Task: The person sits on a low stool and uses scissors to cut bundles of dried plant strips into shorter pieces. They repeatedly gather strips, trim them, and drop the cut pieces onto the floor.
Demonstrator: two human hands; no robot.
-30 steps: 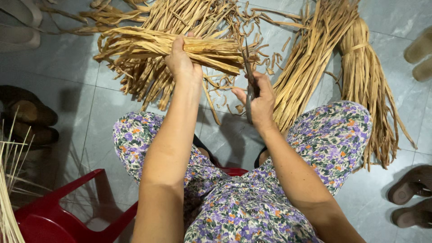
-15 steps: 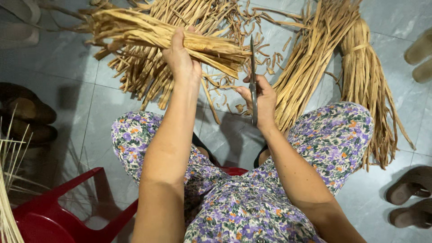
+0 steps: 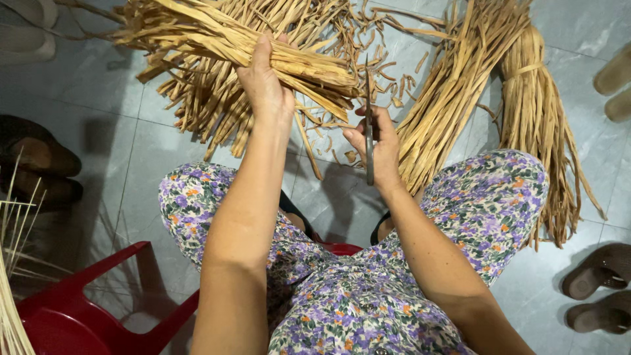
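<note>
Our left hand (image 3: 266, 89) is clenched around a bundle of dried tan strips (image 3: 217, 36), gripping it near its cut end and holding it raised, slanting up to the left above the floor. Our right hand (image 3: 378, 148) grasps a pair of scissors (image 3: 369, 131), blades pointing up, tips just beside the bundle's trimmed end; whether the blades touch the strips we cannot tell.

Short offcuts (image 3: 388, 72) lie scattered on the grey tiled floor (image 3: 112, 151) beyond the scissors. A loose heap of strips (image 3: 204, 105) lies under the raised bundle. To the right, two long sheaves (image 3: 499, 92) lie side by side against our right knee.

We sit in floral-print clothing (image 3: 355, 296) on a red plastic stool (image 3: 72, 315). Brown sandals (image 3: 601, 289) rest at lower right, dark shoes (image 3: 39, 164) at left, thin pale stalks (image 3: 13, 263) at the left edge.
</note>
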